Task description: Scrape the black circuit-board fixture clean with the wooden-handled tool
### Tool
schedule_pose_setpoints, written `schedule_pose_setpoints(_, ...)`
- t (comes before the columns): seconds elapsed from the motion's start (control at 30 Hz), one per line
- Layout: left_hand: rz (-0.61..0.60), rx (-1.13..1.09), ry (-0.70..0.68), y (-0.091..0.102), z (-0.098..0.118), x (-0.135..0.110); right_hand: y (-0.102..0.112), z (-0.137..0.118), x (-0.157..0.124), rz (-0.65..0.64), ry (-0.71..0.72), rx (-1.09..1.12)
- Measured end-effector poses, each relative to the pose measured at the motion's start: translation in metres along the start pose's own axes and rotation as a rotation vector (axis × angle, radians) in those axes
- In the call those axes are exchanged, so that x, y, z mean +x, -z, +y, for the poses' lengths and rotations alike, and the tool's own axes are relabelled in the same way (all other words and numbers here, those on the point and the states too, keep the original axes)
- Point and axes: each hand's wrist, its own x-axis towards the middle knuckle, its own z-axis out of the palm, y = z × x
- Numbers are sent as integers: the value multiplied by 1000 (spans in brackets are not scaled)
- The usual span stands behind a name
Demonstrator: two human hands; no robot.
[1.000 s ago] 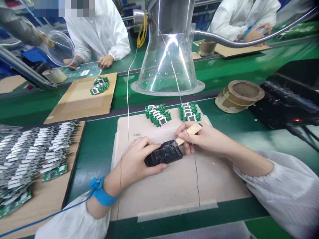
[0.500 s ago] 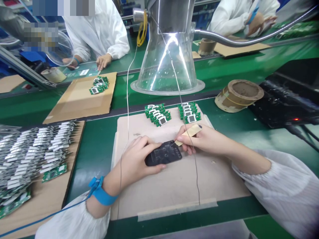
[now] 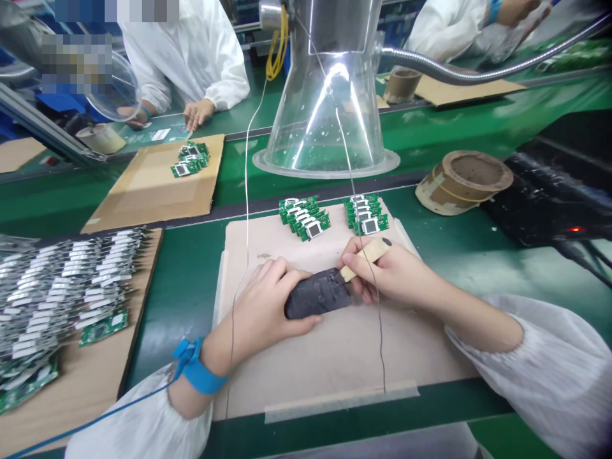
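Note:
My left hand (image 3: 270, 303), with a blue wrist strap (image 3: 203, 370), is wrapped round the left end of a black rectangular block (image 3: 318, 294), thumb along its near edge and fingers over the far one. The block has rounded corners and small marks on top. In my right hand (image 3: 377, 271) is a slim tool with a cream, tape-like wrapped handle (image 3: 366, 258) and a dark rear end. Its tip meets the block's right end, but the tip itself is too small to make out. Beyond the hands lie two overlapping rows of green circuit boards (image 3: 306, 218) with small screens.
Under the block is a taped-down cardboard sheet (image 3: 310, 376). A clear fume hood (image 3: 329, 134) hangs above, with thin wires dangling. At left, many boards (image 3: 71, 293) stand on cardboard. A brown tape-like ring (image 3: 463, 182) and a black device (image 3: 549, 185) are at right. Co-workers sit opposite.
The block and both hands have shifted very slightly right in view. The tool tip stays at the block's right end. At the upper right, a co-worker's hands have risen.

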Motion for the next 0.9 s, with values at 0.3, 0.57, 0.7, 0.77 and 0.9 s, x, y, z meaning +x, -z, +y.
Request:
schedule_pose_setpoints(0.3, 30, 0, 47, -4, 8, 0, -8, -6, -9, 88, 170, -296)
schedule_pose_setpoints(0.57, 29, 32, 87, -6, 12, 0, -9, -8, -11, 114, 183, -319)
schedule_pose_setpoints(0.7, 61, 23, 100, -9, 18, -1, -9, -9, -11, 126, 180, -374)
schedule_pose_setpoints(0.77, 90, 27, 135, -13, 22, -2, -10, -10, -11, 159, 191, -414)
schedule_pose_setpoints(0.9, 139, 6, 200, -19, 31, -5, -10, -12, -12, 178, 201, -467)
